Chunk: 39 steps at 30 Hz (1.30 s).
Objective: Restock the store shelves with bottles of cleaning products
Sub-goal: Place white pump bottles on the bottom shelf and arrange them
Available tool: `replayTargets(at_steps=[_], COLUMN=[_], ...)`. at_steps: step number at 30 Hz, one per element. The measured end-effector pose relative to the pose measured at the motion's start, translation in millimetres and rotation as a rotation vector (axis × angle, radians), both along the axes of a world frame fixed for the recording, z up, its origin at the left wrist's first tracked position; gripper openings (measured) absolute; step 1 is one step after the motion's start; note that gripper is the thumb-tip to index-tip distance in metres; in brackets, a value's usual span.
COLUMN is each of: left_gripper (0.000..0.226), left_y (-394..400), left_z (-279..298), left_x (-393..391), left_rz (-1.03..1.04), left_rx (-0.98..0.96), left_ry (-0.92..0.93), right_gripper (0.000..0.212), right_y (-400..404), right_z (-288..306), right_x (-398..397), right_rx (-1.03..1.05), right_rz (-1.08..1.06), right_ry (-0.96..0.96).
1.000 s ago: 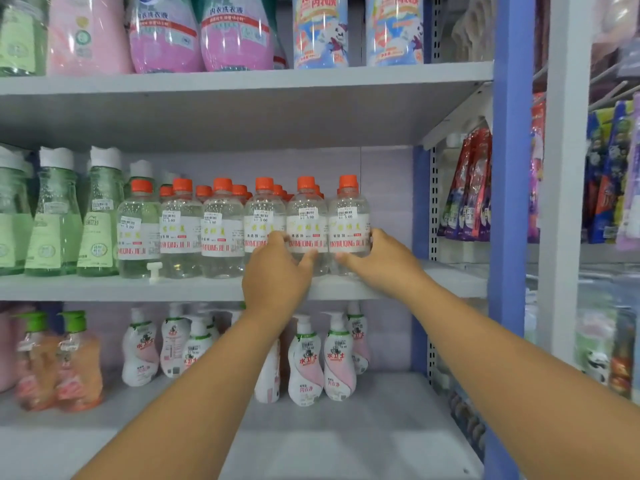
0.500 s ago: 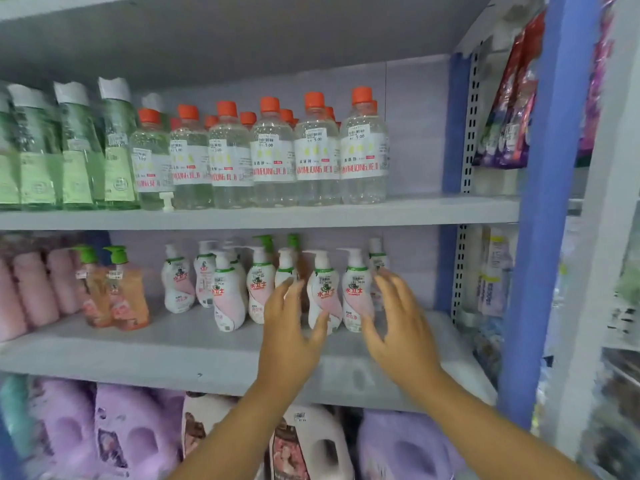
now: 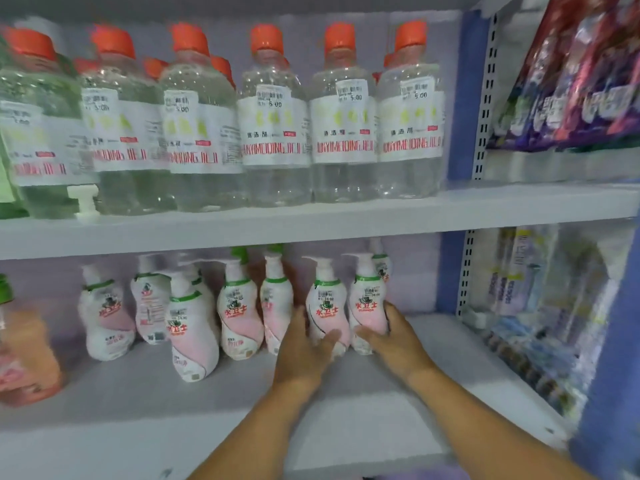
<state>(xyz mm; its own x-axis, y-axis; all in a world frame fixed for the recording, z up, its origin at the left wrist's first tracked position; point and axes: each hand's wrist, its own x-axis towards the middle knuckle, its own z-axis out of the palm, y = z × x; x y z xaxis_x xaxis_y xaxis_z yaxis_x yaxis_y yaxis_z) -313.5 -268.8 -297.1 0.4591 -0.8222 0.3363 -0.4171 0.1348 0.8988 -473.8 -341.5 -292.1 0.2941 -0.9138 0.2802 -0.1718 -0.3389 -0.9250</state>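
Several white-and-pink pump bottles stand on the lower grey shelf (image 3: 138, 393). My left hand (image 3: 304, 348) wraps its fingers and thumb round the base of one pump bottle (image 3: 325, 306). My right hand (image 3: 394, 337) grips the neighbouring pump bottle (image 3: 367, 299) at the right end of the row, thumb in front and fingers round its right side. Both bottles stand upright on the shelf. Above, a row of clear bottles with orange caps (image 3: 273, 133) fills the middle shelf (image 3: 485, 206).
An orange bottle (image 3: 24, 351) stands at the far left of the lower shelf. A blue upright (image 3: 460, 98) closes the bay on the right, with hanging refill pouches (image 3: 581, 74) and wrapped goods (image 3: 540, 306) beyond it. A white pump part (image 3: 83, 199) lies on the middle shelf.
My view has dropped and moved closer to the lower shelf. Both hands went from open in front of the pump bottles to gripping the two rightmost front ones.
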Motion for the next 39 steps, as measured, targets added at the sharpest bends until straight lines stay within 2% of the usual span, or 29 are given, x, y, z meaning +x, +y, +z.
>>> replayTargets(at_steps=[6,9,18,28,34,39], left_gripper=[0.045,0.047,0.048,0.046,0.043,0.056], left_y=[5.6,18.8,40.7,37.8,26.2,19.9], left_z=[-1.7,-3.6,-9.4,-10.3,-7.7,-13.6], left_x=[7.3,-0.3,-90.8,-140.7,-154.0,-150.2], left_rz=[-0.081,-0.148,-0.233,-0.157,-0.139,-0.192], left_rx=[0.037,0.069,0.019,0.036,0.063,0.126], left_ry=[0.040,0.100,0.109,0.107,0.079,0.002], right_gripper=[0.039,0.036,0.038,0.058,0.065,0.062], right_y=[6.1,19.2,49.7,58.1,53.8,42.1], right_z=[3.6,3.5,4.2,-12.0,-11.8,-6.5], right_x=[-19.9,-57.9,-154.7,-168.9,-168.2,-161.6], right_rx=[0.064,0.101,0.109,-0.009,-0.047,-0.004], right_rz=[-0.040,-0.051,0.023,-0.070,-0.186,-0.252], right_ry=[0.106,0.060,0.013,-0.071,0.013,0.075])
